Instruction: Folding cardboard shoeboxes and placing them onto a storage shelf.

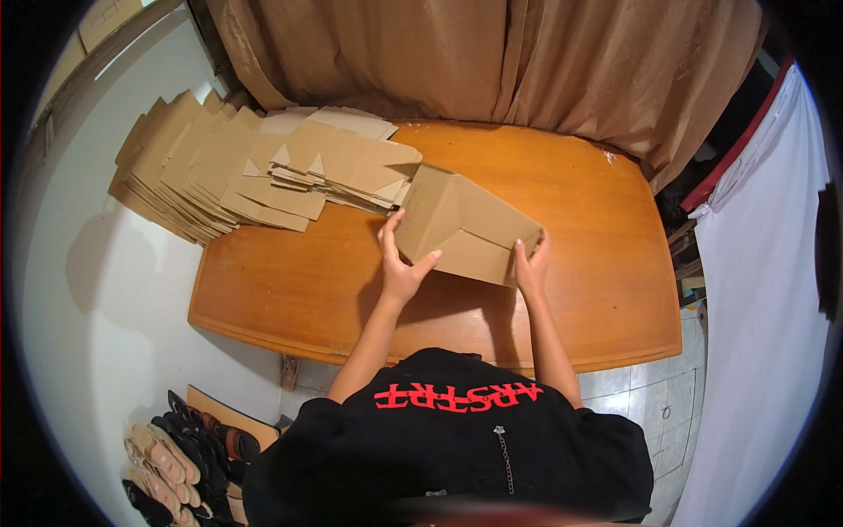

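Observation:
Between my two hands is a brown cardboard box (470,215), partly folded into shape and tilted over the table. My left hand (404,268) grips its left end, thumb on the near side and fingers spread along the outer wall. At the right end, my right hand (531,262) clasps the wall with the thumb on the near side; its other fingers are partly hidden behind the cardboard. Left of the box, a pile of flat cardboard blanks (351,158) lies on the table, close to the box's left corner.
The wooden table (606,281) has a curved front edge close to my body. More flattened cardboard (176,167) leans in overlapping layers at the left. A brown curtain (421,61) hangs behind the table, and a white cloth (760,263) at the right. Several sandals (171,457) stand at lower left.

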Demonstrator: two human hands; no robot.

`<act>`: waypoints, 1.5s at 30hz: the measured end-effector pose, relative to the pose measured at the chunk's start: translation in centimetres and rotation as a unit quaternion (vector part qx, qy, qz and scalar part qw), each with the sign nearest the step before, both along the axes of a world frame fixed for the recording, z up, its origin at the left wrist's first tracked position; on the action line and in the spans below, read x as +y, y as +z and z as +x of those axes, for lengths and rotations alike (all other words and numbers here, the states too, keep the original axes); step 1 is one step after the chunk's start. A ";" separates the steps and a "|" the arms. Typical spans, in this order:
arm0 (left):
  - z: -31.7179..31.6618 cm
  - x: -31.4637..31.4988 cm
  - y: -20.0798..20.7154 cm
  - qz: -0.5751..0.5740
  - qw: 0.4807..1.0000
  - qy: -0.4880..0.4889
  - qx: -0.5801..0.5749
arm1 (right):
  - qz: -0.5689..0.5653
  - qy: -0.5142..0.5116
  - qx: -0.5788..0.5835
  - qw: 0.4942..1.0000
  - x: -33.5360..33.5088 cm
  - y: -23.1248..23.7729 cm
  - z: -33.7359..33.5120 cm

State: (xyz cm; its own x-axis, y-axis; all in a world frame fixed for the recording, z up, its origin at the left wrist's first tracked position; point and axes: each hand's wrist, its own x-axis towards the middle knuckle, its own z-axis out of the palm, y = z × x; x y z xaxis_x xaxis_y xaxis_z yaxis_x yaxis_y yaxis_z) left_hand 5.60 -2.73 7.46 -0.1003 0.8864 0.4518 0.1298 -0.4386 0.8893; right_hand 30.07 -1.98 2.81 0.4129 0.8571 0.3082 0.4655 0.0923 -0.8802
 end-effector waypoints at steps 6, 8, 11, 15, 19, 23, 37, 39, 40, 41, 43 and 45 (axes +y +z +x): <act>2.8 -1.7 4.5 0.218 0.957 0.074 0.177 | -0.090 0.091 0.023 0.992 1.2 -1.3 0.1; 2.9 -1.5 2.8 0.310 0.906 0.035 0.286 | -0.085 0.164 0.199 0.962 1.4 -0.6 -0.2; 3.5 -1.6 -0.8 0.320 0.902 0.039 0.288 | -0.117 0.173 0.289 0.934 -0.2 2.0 -1.0; 5.0 -1.8 -3.7 0.340 0.869 0.079 0.350 | -0.169 0.122 0.357 0.911 -1.6 3.1 -1.6; 6.6 -3.0 -6.2 0.304 0.874 -0.021 0.377 | -0.288 0.164 0.320 0.888 -1.4 2.2 -1.9; 6.8 -3.8 -5.2 0.277 0.886 -0.120 0.352 | -0.247 0.121 0.352 0.895 1.1 -5.4 0.2; -4.3 1.9 -8.7 -0.035 0.962 0.172 0.211 | -0.035 0.062 0.171 0.983 -0.9 -4.8 -2.1; -4.1 2.0 -8.6 -0.078 0.972 0.131 0.180 | -0.002 0.082 0.078 0.994 -1.3 -3.2 -2.6; -3.4 1.9 -7.8 -0.082 0.973 0.127 0.175 | 0.029 0.098 -0.016 0.995 -1.4 -2.6 -2.5; -2.9 1.7 -7.1 -0.086 0.974 0.124 0.169 | 0.037 0.095 -0.068 0.992 -1.4 -1.8 -2.7; -1.9 1.2 -5.6 -0.084 0.978 0.117 0.152 | 0.023 0.091 -0.102 0.990 -1.9 0.4 -3.0; -1.5 1.2 -5.1 -0.083 0.981 0.114 0.134 | 0.010 0.092 -0.136 0.986 -1.8 1.4 -3.3</act>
